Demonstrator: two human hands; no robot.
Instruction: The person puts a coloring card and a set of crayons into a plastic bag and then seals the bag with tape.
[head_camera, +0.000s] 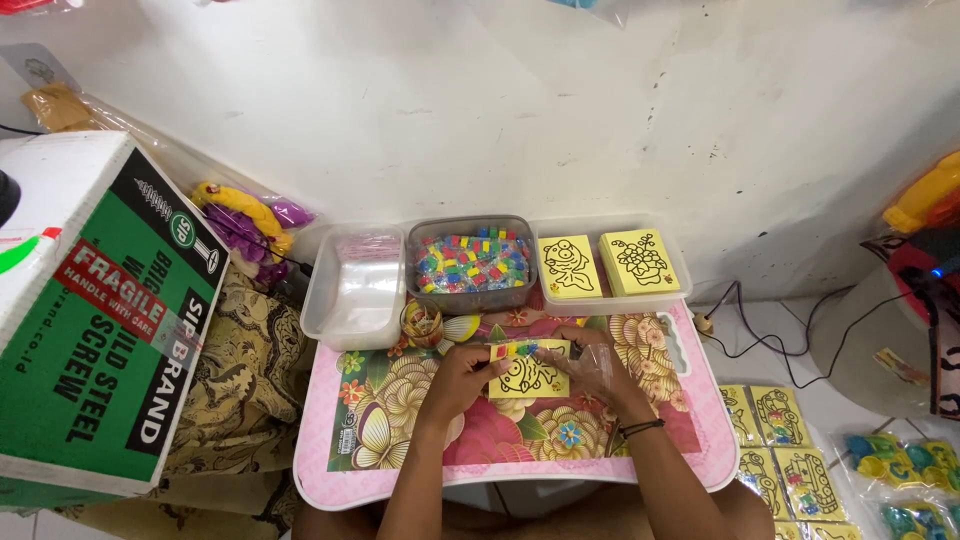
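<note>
- Head view: both hands meet over a yellow picture card lying on the flowered pink lap table.
- Left hand pinches the card's left edge, fingers curled closed.
- Right hand grips the card's right side with a clear plastic sleeve, fingers bent.
- Behind the card sits a tub of coloured pieces.
</note>
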